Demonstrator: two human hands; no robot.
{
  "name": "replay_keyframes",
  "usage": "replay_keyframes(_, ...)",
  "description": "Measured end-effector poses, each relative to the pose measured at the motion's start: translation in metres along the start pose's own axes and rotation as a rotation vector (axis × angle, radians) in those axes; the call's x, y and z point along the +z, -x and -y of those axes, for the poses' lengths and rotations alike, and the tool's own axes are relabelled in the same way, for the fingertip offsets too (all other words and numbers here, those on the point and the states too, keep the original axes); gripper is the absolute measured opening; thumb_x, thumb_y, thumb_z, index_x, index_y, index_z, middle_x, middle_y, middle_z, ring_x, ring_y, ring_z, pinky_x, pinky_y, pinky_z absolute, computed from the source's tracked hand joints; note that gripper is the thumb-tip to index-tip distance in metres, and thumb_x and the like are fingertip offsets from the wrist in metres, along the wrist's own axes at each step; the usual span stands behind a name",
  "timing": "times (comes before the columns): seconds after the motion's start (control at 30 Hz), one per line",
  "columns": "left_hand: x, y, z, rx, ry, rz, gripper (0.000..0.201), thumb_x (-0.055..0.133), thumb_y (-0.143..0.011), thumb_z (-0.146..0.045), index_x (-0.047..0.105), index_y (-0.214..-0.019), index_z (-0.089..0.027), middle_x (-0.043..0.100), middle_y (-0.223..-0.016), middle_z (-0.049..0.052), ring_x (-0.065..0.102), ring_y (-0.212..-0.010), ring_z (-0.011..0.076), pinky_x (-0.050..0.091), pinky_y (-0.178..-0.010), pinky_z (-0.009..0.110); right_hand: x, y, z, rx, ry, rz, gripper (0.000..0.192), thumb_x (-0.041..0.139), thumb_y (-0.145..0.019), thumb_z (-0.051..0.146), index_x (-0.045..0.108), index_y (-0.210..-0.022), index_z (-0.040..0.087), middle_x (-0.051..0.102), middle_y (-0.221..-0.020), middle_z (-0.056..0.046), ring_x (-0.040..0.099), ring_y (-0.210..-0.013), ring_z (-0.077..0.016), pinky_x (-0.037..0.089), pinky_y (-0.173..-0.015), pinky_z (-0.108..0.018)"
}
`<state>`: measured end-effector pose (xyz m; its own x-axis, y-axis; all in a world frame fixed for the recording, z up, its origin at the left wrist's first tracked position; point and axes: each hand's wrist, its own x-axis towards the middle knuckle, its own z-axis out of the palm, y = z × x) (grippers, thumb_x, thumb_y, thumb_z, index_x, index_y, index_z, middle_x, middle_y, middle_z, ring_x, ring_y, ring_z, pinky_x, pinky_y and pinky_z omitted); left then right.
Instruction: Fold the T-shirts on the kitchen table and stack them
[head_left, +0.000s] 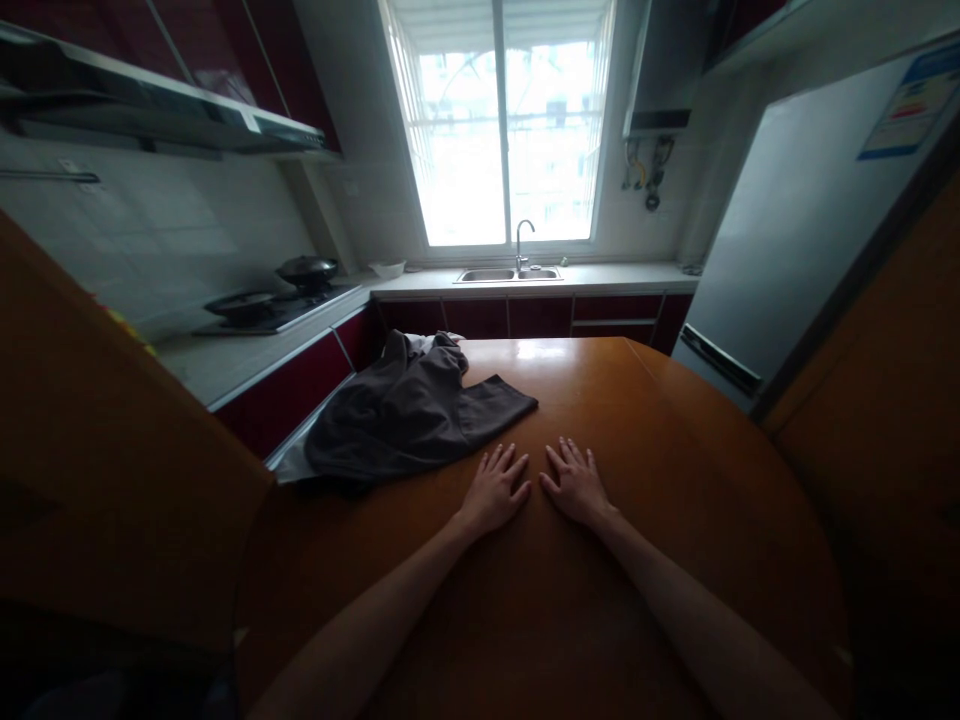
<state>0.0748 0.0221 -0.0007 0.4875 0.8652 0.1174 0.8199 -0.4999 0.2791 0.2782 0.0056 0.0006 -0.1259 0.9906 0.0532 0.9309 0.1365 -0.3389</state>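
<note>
My left hand (496, 489) and my right hand (576, 482) lie flat, palms down, side by side on a round wooden table (675, 480), fingers spread and pointing away from me. Neither hand holds anything. A crumpled dark grey garment (409, 412) lies on the table's left part, its nearest edge just left of and beyond my left hand, not touching it. Something white shows under the garment's left edge.
A kitchen counter runs along the left with a stove and two dark pans (307, 270). A sink with a tap (517, 268) sits under the window at the back. A grey fridge (787, 250) stands to the right. Wooden panels flank both sides.
</note>
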Motion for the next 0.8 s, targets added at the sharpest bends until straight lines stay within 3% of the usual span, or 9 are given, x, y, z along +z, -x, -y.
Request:
replay_keyframes(0.1,0.002,0.0,-0.001,0.003,0.033,-0.018,0.057,0.05,-0.097,-0.049,0.049,-0.149,-0.024,0.034,-0.163,0.011,0.023,-0.152,0.0325,0.019,-0.124,0.053,0.001,0.0,-0.001,-0.006,0.004,0.0,0.067,0.042,-0.098,0.052,0.038,-0.155,0.016,0.023,-0.166,-0.017,0.014,-0.154,-0.0294,0.004,-0.121,-0.053)
replay_keyframes(0.2,0.003,-0.004,0.004,-0.017,0.12,-0.077,0.043,0.051,-0.098,-0.037,0.06,-0.138,-0.023,0.045,-0.156,0.009,0.033,-0.149,0.0286,0.025,-0.123,0.05,0.003,0.0,-0.002,-0.005,0.015,-0.003,0.067,0.041,-0.099,0.052,0.039,-0.155,0.016,0.023,-0.166,-0.017,0.014,-0.154,-0.0291,0.004,-0.121,-0.053)
replay_keyframes(0.3,-0.006,-0.008,0.018,-0.069,0.142,-0.202,0.035,0.048,-0.097,-0.022,0.067,-0.127,-0.022,0.054,-0.148,0.007,0.043,-0.143,0.0221,0.032,-0.121,0.04,0.005,0.0,-0.004,-0.007,0.016,-0.002,0.066,0.04,-0.099,0.052,0.039,-0.155,0.017,0.023,-0.166,-0.017,0.014,-0.154,-0.0287,0.005,-0.121,-0.054)
replay_keyframes(0.37,-0.017,-0.009,0.032,-0.131,0.064,-0.263,0.038,0.048,-0.096,-0.018,0.065,-0.13,-0.021,0.053,-0.148,0.008,0.043,-0.142,0.0219,0.031,-0.121,0.038,0.007,0.0,-0.005,-0.01,0.013,-0.009,0.066,0.04,-0.099,0.052,0.038,-0.155,0.017,0.023,-0.166,-0.017,0.014,-0.154,-0.0288,0.005,-0.121,-0.054)
replay_keyframes(0.57,-0.036,-0.003,0.063,-0.344,-0.053,-0.198,0.043,0.055,-0.097,-0.027,0.059,-0.138,-0.02,0.061,-0.132,0.012,0.052,-0.125,0.0282,0.042,-0.107,0.041,0.01,-0.002,-0.006,-0.007,0.018,-0.017,0.064,0.041,-0.099,0.052,0.041,-0.154,0.017,0.025,-0.165,-0.017,0.016,-0.154,-0.0298,0.006,-0.121,-0.056)
replay_keyframes(0.7,-0.031,0.0,0.056,-0.364,-0.001,-0.181,0.034,0.051,-0.096,-0.019,0.067,-0.127,-0.021,0.063,-0.122,0.012,0.053,-0.121,0.029,0.041,-0.105,0.044,0.013,-0.002,-0.008,-0.016,0.002,-0.058,0.061,0.046,-0.097,0.049,0.047,-0.15,0.018,0.031,-0.162,-0.017,0.021,-0.152,-0.0311,0.01,-0.12,-0.057)
replay_keyframes(0.8,-0.03,-0.005,0.045,-0.35,0.096,-0.161,0.027,0.052,-0.094,-0.016,0.072,-0.112,-0.019,0.064,-0.118,0.012,0.057,-0.117,0.0278,0.042,-0.105,0.042,0.012,-0.002,-0.014,-0.032,-0.106,-0.181,0.046,0.047,-0.096,0.039,0.063,-0.133,0.018,0.05,-0.15,-0.016,0.039,-0.142,-0.0302,0.023,-0.117,-0.052)
